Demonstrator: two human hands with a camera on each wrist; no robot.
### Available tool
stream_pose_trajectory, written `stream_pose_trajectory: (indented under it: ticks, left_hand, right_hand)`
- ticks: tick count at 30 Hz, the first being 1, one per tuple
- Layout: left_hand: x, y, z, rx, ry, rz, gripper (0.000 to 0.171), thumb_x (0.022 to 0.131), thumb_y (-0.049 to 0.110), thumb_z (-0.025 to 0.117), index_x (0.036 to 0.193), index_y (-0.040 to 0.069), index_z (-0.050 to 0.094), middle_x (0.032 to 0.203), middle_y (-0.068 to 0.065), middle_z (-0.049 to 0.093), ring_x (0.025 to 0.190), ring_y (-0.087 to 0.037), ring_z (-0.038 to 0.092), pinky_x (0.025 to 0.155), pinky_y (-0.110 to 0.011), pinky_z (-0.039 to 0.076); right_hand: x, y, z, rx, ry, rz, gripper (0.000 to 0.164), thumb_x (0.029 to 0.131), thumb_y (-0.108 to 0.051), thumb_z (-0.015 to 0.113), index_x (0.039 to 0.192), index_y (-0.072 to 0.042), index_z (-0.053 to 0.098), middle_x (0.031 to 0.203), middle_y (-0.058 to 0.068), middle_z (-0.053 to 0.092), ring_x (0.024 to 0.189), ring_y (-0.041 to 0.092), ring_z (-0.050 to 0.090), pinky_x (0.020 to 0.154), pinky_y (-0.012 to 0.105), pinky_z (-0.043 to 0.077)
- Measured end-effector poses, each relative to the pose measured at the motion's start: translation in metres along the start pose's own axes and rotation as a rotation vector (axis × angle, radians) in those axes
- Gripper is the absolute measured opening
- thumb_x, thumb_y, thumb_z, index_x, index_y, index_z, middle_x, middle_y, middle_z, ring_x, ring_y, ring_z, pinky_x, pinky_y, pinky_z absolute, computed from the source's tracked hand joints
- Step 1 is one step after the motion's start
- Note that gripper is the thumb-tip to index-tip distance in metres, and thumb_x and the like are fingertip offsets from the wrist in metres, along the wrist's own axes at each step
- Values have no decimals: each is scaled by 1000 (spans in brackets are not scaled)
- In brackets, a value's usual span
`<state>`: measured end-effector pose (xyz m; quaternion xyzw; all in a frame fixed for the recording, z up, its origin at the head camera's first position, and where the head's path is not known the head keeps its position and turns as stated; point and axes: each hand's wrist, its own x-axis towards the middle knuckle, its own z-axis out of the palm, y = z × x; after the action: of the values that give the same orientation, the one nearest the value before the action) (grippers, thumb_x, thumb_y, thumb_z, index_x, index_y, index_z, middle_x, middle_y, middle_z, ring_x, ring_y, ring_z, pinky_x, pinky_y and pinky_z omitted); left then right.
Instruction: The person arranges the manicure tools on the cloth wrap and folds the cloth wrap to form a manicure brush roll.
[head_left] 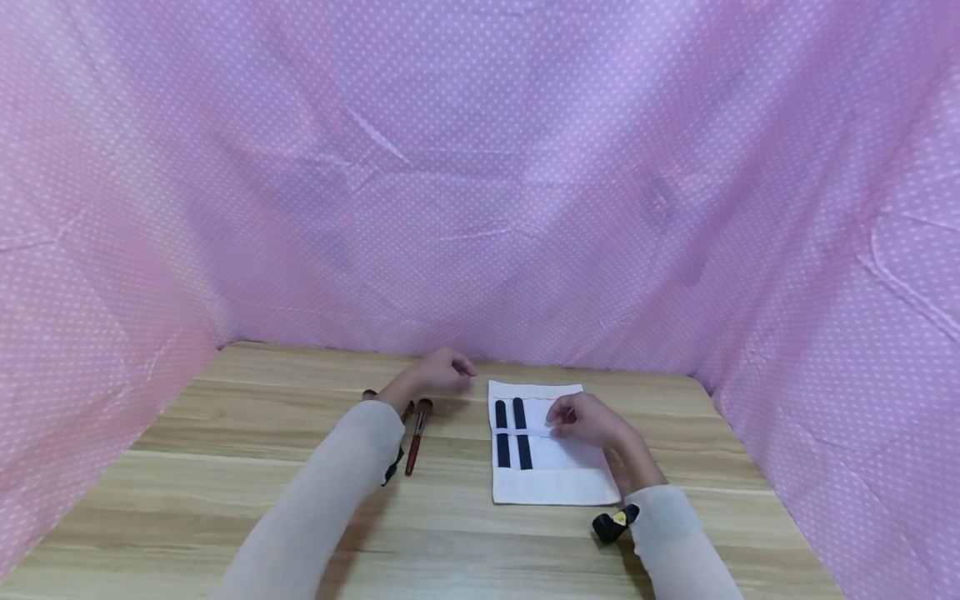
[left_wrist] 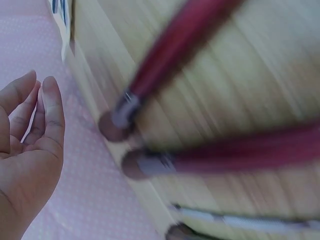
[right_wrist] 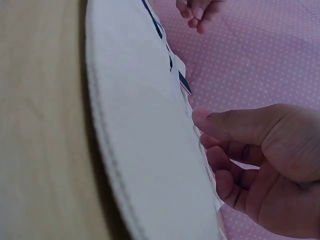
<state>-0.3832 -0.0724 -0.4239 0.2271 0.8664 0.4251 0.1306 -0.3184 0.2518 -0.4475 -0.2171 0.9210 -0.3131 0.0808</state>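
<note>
A white cloth roll [head_left: 555, 487] lies spread on the table, its lower edge folded up into a pocket. Two flat black strips with rounded ends [head_left: 502, 450] stand side by side in its left part, under a thin white strap [head_left: 537, 432]. My right hand [head_left: 591, 421] is over the cloth's right half, and its thumb and forefinger pinch at the strap; the exact grip is partly hidden. Above the table, between the brushes and the cloth, my left hand [head_left: 444, 372] holds nothing, fingers loosely bent. A red-handled makeup brush [head_left: 413, 452] lies beside my left forearm.
More items lie partly behind my left arm: a second red-handled brush [left_wrist: 225, 157], a thin white stick [left_wrist: 250, 221] and a dark-tipped item [left_wrist: 180, 232]. A pink dotted curtain [head_left: 480, 250] closes off the table's [head_left: 480, 550] back and sides.
</note>
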Motion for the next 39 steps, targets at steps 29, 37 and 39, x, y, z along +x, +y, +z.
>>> stream_pose_trajectory:
  ticks: [29, 37, 39]
  left_hand:
    - [-73, -43, -34, 5, -51, -11, 17, 89, 1, 75, 106, -3, 71, 95, -8, 69, 88, -18, 65, 75, -31, 61]
    - [-79, -43, -26, 44, -24, 10, 23, 81, -1, 82, 102, -1, 71, 91, -7, 67, 86, -17, 62, 72, -27, 58]
    - [-80, -42, -22, 51, -27, 19, 25, 80, -1, 83, 101, -2, 71, 90, -8, 67, 84, -16, 62, 71, -27, 57]
  right_hand:
    - [4, 4, 9, 110, -54, 25, 12, 86, 3, 78, 87, -8, 72, 74, -2, 57, 73, 14, 51, 66, 23, 42]
    - [2, 5, 9, 130, -46, 97, 13, 87, 2, 77, 89, -9, 72, 78, 1, 58, 77, 17, 53, 70, 27, 43]
    - [1, 5, 9, 141, -46, 109, 12, 87, 2, 78, 89, -9, 72, 78, 1, 58, 78, 18, 53, 70, 27, 43]
